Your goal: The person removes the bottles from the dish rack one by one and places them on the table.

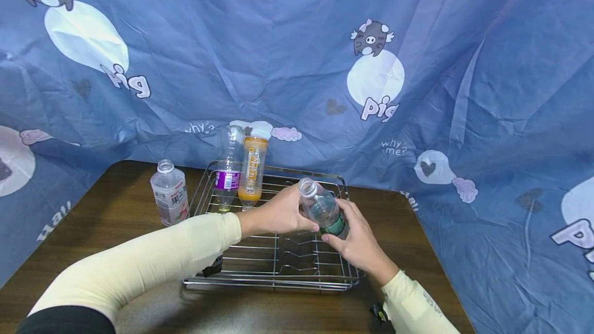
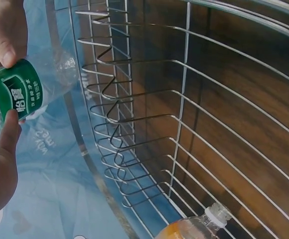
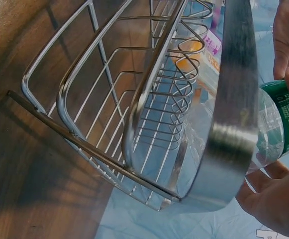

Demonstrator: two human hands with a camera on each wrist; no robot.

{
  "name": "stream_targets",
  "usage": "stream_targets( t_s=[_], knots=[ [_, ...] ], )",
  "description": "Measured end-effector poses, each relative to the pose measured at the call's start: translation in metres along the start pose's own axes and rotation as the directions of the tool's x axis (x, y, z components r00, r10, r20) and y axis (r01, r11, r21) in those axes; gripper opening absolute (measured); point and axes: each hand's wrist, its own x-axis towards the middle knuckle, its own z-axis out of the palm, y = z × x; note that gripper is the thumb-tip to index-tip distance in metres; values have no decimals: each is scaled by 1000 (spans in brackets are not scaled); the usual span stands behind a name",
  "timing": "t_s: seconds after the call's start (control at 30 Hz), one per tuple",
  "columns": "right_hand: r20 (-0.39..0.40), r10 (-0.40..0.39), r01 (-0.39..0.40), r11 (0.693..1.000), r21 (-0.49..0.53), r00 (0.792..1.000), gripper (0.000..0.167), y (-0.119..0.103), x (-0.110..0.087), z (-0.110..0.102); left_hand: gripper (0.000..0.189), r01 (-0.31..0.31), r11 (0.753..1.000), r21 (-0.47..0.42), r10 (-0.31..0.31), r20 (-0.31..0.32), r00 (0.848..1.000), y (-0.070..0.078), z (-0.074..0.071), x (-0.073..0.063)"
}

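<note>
Both hands hold a clear plastic bottle (image 1: 323, 207) with a green label above the wire rack (image 1: 274, 276). It is tilted, its mouth up and toward the left. My left hand (image 1: 282, 212) grips it on the left side, thumb near the label, the other fingers mostly hidden behind it. From the right, my right hand (image 1: 357, 238) wraps round the lower part by the green label. In the left wrist view the label (image 2: 20, 92) lies between the two hands. The right wrist view has the bottle (image 3: 269, 124) partly behind a metal band.
Upside down at the rack's back left lean a bottle with a purple label (image 1: 227, 179) and an orange-printed bottle (image 1: 252, 171). An uncapped bottle with a white label (image 1: 170, 195) stands on the wooden table (image 1: 125, 200) left of the rack. A blue patterned cloth (image 1: 287, 66) hangs behind.
</note>
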Motion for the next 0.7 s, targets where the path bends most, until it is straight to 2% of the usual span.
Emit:
stream_targets(
  t_s=[0.3, 0.7],
  knots=[
    [24, 29, -29, 1000, -1, 999, 83, -2, -1, 3, 74, 30, 999, -29, -30, -20, 999, -5, 4, -4],
    [39, 53, -54, 998, 13, 998, 84, -4, 0, 4, 77, 58, 992, -112, -57, 12, 998, -10, 3, -7]
  ],
)
